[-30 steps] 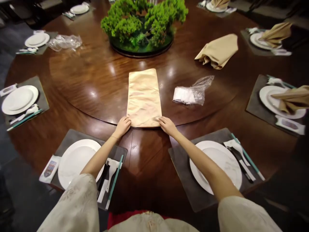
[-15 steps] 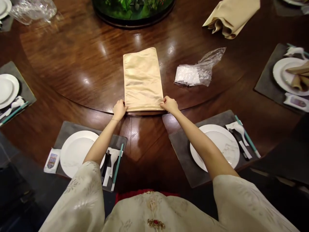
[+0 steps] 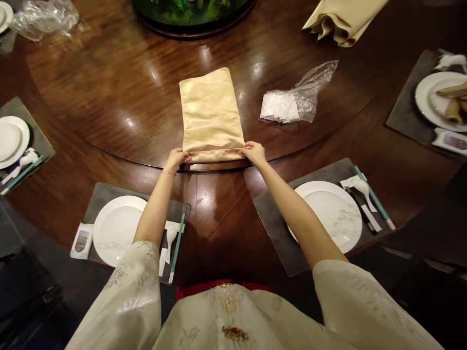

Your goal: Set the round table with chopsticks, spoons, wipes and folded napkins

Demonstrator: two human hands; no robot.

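Note:
A gold satin napkin (image 3: 211, 112) lies flat on the round wooden turntable (image 3: 120, 87), its near edge turned up in a narrow fold. My left hand (image 3: 177, 158) pinches the fold at the napkin's near left corner. At the near right corner my right hand (image 3: 254, 152) pinches the same fold between thumb and fingers. Just right of the napkin is a clear plastic bag (image 3: 288, 102) with white packets in it.
Place settings with a left plate (image 3: 118, 228) and a right plate (image 3: 330, 214) flank my arms, with spoons and chopsticks beside them. More gold cloth (image 3: 343, 22) lies at the back right. Crumpled plastic (image 3: 47, 19) sits back left, and a green centerpiece (image 3: 193, 14) stands behind.
The folded strip along the napkin's near edge is now wider, and both hands have moved slightly with it. The whole view has shifted a little.

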